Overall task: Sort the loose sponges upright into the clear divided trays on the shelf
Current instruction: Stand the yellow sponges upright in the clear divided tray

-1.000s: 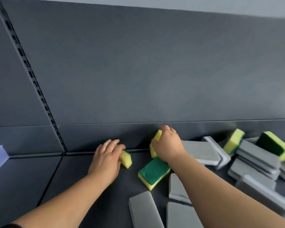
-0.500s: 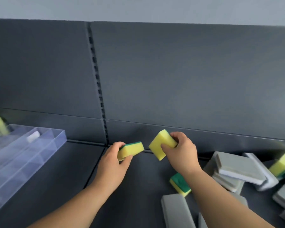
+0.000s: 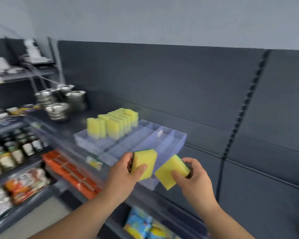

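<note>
**Both hands loaded, one sponge each, in front of the tray**

Left hand grips a yellow sponge: thumb across the front face, fingers curled behind. The sponge is roughly upright with a thin green edge along the top.

Right hand pinches a second sponge by its upper right end, thumb on the yellow face and fingers curled round the back. It is tilted, low corner pointing down-left.

The two sponges are just beside each other; can't tell if they touch. Both are held in the air in front of the near edge of the clear divided tray on the dark shelf.

Rows of yellow sponges stand upright in the tray's far-left compartments. Metal bowls are stacked left of the tray. Bottles sit on a lower shelf at left. The frame is motion-blurred.
</note>
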### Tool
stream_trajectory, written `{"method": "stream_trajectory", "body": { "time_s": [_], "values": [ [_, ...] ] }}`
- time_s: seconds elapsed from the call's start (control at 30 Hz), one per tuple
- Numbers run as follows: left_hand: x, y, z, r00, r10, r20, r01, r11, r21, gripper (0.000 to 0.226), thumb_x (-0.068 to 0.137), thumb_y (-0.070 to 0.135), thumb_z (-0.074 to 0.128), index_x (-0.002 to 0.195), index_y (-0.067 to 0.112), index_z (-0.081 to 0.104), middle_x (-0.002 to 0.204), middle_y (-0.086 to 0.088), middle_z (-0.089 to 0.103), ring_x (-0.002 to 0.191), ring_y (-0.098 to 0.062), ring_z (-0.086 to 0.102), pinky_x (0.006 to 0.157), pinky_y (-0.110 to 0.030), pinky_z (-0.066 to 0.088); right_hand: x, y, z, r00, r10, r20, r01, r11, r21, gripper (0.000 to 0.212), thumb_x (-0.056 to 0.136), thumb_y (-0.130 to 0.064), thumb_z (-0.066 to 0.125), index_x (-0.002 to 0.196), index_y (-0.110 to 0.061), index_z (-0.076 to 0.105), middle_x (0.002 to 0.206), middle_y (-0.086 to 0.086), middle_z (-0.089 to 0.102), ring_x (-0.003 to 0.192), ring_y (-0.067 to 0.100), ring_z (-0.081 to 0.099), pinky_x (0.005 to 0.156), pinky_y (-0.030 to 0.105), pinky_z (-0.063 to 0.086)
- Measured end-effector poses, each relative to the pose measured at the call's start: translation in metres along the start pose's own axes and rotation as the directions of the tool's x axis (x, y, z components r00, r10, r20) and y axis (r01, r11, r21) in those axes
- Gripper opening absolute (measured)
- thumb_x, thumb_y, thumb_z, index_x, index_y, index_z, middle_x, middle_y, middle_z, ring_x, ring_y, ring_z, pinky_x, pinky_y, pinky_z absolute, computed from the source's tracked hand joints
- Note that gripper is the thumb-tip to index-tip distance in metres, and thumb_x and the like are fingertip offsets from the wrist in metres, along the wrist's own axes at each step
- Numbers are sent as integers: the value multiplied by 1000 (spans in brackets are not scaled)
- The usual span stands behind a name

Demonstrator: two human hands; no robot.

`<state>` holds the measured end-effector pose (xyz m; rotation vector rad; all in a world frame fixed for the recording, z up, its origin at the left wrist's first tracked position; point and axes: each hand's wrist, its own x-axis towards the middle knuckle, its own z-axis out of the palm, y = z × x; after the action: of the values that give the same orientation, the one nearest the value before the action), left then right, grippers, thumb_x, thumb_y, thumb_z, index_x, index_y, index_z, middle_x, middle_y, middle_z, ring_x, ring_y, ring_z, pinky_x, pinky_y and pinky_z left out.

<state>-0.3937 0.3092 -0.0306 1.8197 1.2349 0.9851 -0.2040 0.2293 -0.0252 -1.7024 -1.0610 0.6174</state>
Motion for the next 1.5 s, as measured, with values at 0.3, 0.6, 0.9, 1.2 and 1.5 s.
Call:
{"method": "stream_trajectory", "body": {
  "time_s": [0.3,0.6,0.9,1.2,1.5],
  "values": [
    [-10,-77,-153,976,-159,-149,166,986,33,21,86,29,67,95,41,52,98,15,65,89,-1,62,77,-29,54,4,-63,151,985,-91,148,91,996,4,28,78,-13,67,94,-34,59,86,-12,68,80,8,66,59,19,44],
    [61,-107,-188,956,-163,-246,170,986,7,19,85,30,68,98,37,56,100,14,66,91,0,61,69,-18,47,81,-75,207,990,-121,75,113,988,109,16,86,-28,68,99,-27,59,88,-13,67,86,8,63,67,23,48],
    [195,-94,-172,984,-57,-171,74,993,94,29,81,34,70,109,33,60,105,10,66,95,-1,62,82,-26,52,174,-72,207,997,-65,-40,73,968,240,30,89,-23,65,113,-32,49,99,-14,66,90,-1,61,70,20,47],
    [282,-95,-142,977,15,211,-87,937,339,42,79,33,72,110,47,48,96,16,63,89,3,59,65,-10,40,195,-53,200,999,10,-53,2,977,213,26,88,-23,66,107,-33,52,97,-16,66,88,0,63,61,13,45],
    [327,-114,-133,908,45,416,-160,956,247,44,77,40,73,116,42,51,101,13,64,90,-5,63,79,-24,50,197,-64,190,995,25,-100,-15,995,103,29,85,-24,69,109,-31,55,97,-14,70,82,-3,64,63,8,49]
  ]
}}
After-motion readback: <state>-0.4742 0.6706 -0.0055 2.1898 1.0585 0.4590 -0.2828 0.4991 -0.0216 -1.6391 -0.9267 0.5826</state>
